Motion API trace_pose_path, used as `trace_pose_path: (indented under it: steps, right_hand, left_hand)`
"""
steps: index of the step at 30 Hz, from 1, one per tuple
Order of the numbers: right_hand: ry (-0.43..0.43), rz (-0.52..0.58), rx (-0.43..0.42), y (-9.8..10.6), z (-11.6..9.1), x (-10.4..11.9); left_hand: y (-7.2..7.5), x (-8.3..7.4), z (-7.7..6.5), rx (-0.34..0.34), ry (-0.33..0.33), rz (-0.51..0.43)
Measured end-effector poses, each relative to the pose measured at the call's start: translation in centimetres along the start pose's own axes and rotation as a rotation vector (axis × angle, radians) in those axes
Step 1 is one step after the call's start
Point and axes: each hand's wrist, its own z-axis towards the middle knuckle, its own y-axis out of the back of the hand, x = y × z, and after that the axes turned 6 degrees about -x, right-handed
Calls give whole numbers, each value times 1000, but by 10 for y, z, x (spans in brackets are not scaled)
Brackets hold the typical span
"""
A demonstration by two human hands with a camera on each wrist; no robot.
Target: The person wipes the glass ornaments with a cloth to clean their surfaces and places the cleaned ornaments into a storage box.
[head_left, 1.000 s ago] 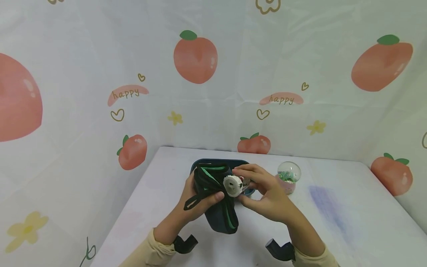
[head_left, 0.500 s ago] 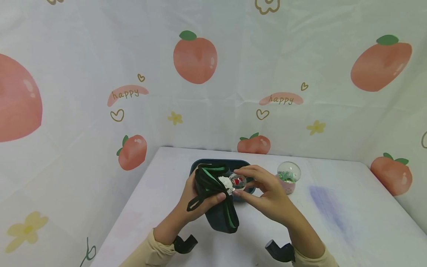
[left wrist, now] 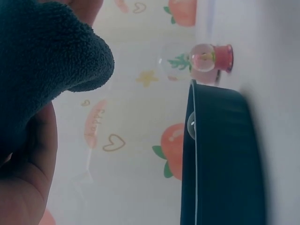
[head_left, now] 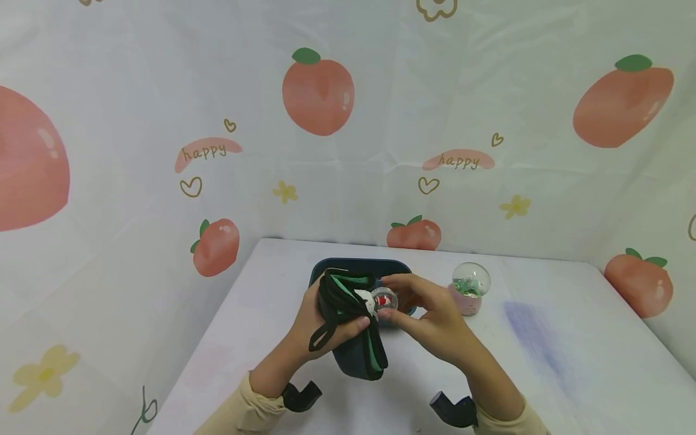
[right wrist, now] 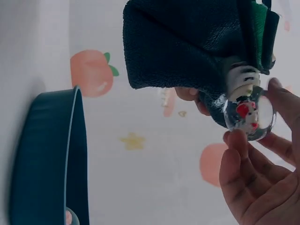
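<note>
My left hand [head_left: 312, 326] grips a dark teal towel [head_left: 348, 353] with green-and-black edging and a hanging loop. A fold of the towel wraps the white base of a small snow globe [head_left: 385, 299], which has a red and white figure inside. The thumb and fingers of my right hand [head_left: 429, 314] hold the clear dome. In the right wrist view the snow globe [right wrist: 248, 112] is tilted, dome toward the right hand [right wrist: 260, 183], base against the towel [right wrist: 178, 47]. Only towel and part of the left hand [left wrist: 28, 178] show in the left wrist view.
Behind the hands stands a dark teal tub [head_left: 359, 262]; a clear dome [left wrist: 191, 125] shows inside it. To the right on the white table [head_left: 544, 386] is a snow globe [head_left: 470, 290] with green inside. The left wrist view shows a smaller pink-based snow globe [left wrist: 206, 57] before it.
The held snow globe has turned: its white base faced the head camera earlier, and now it sits within the towel with the dome showing. My right fingers have shifted slightly left.
</note>
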Motion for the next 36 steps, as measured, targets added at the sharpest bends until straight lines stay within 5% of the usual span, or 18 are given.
trace_pose_path:
  steps: [11,18,22,32,36]
  right_hand:
    - [-174,-29,46,-1,-2,-1]
    - [-310,73,90,1,1,0]
    - [-288,139,54,1,2,-1]
    - [-44,224,38,-3,0,0]
    - [-70,176,52,-2,0,-1]
  left_hand:
    - [0,0,0,-2,-78,-12]
    - [0,1,1,-24,-83,-59]
    - [0,3,0,-35,-69,-45]
    - [2,5,1,-54,-31,-29]
    - [2,4,0,-55,-36,-35]
